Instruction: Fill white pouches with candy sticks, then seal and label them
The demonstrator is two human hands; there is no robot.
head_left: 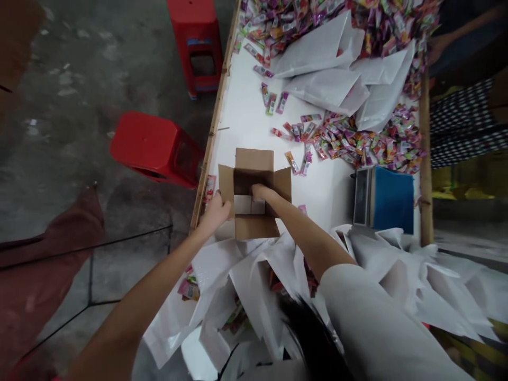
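Note:
An open cardboard box [254, 227] stands on the white table with its flaps folded outward. My left hand [217, 210] is closed at the edge of its left flap, with thumb and fingers pinching the cardboard. Inside the box, my right hand [260, 192] reaches down with bent fingers beside a white boxy item [243, 204]. The fingertips are partly hidden, so what they grip cannot be made out. A small wrapped packet [210, 186] lies just left of the box, near my left hand.
Loose candy-like packets [349, 140] are heaped at the table's far side, around white bags [317, 47]. A blue-topped scale [392, 198] stands on the right. More white bags [254, 275] crowd the near side. Red stools [146, 140] stand left; another person's arm [456, 37] is across.

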